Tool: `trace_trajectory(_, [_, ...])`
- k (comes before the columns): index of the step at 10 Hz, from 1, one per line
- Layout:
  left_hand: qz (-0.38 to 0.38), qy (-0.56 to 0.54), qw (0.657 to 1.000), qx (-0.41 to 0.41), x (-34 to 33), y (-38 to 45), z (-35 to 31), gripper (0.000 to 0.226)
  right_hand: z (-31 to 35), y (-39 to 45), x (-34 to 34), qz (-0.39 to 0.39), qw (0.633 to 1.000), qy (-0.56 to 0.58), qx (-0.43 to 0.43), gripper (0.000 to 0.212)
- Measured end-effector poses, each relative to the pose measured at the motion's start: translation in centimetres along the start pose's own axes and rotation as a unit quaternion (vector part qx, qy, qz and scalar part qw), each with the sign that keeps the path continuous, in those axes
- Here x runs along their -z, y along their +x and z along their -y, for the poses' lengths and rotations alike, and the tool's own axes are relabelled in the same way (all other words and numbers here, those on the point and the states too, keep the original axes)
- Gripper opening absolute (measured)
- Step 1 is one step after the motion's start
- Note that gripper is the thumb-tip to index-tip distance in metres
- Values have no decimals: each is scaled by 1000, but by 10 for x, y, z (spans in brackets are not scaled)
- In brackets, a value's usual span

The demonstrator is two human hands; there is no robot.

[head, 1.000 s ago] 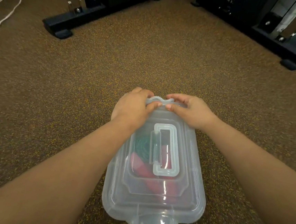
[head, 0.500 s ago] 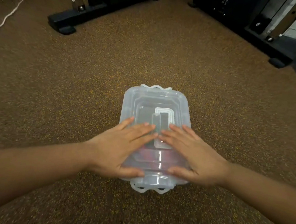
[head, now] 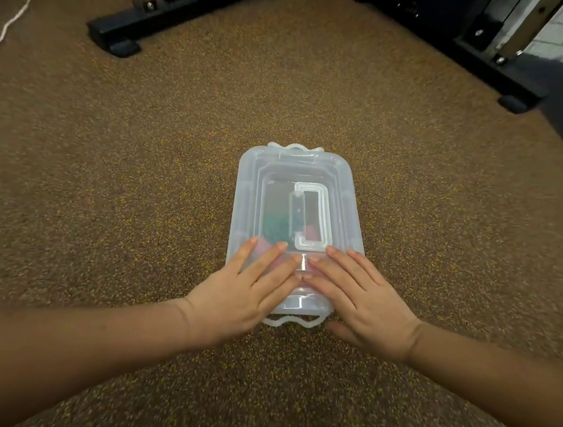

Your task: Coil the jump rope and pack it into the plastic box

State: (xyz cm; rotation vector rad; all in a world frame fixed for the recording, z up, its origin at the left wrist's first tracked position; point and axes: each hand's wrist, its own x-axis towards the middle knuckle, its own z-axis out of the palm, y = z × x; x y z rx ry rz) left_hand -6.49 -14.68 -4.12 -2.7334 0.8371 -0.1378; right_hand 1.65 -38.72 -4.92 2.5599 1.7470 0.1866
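1. The plastic box (head: 293,214) sits on the speckled brown carpet floor (head: 138,182), roughly in the middle of the visible stretch of floor, with its long side running away from the person.
2. Its clear lid (head: 269,184) is on, and a white folding handle (head: 310,221) lies flat in the lid's recess.
3. Through the cloudy plastic the jump rope (head: 277,228) shows as a green tangle with pinkish-red patches beside it; the haze is too thick to say for certain how neatly it is coiled.
4. The left hand (head: 248,296) lies palm down on the near left part of the lid, its fingers (head: 268,260) spread flat and straight, gripping nothing.
5. The right hand (head: 364,300) lies likewise on the near right part of the lid, fingers (head: 344,266) extended and open, the thumb hanging past the near end of the box just over the floor.
6. The index fingertips of the two hands nearly meet at the lid's centre line, just short of the handle's near end.
7. A wavy white latch (head: 292,322) juts from the near end of the box between the two wrists, and a matching latch (head: 295,147) shows at the far end.
8. Black metal frame feet (head: 118,37) stand on the floor toward the far left, with another black foot (head: 510,103) at the far right.
9. A white cord (head: 13,18) trails along the floor's far left edge.
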Motion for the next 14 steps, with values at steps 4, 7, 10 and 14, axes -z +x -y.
trace_trajectory(4, [0,5,999,-36,6,1,7,96,-3,2,-4,-26,999,40,-2,82])
trace_trajectory(7, [-13,-33,997,-64,6,-2,14,72,-14,5,-3,-30,997,68,35,64])
trace_trajectory(10, [-64,-38,993,-92,-5,1,21,60,-19,4,-10,-77,993,57,66,54])
trace_trajectory(14, [-27,-291,956,27,15,10,33,60,-21,31,22,-52,984,172,14,50])
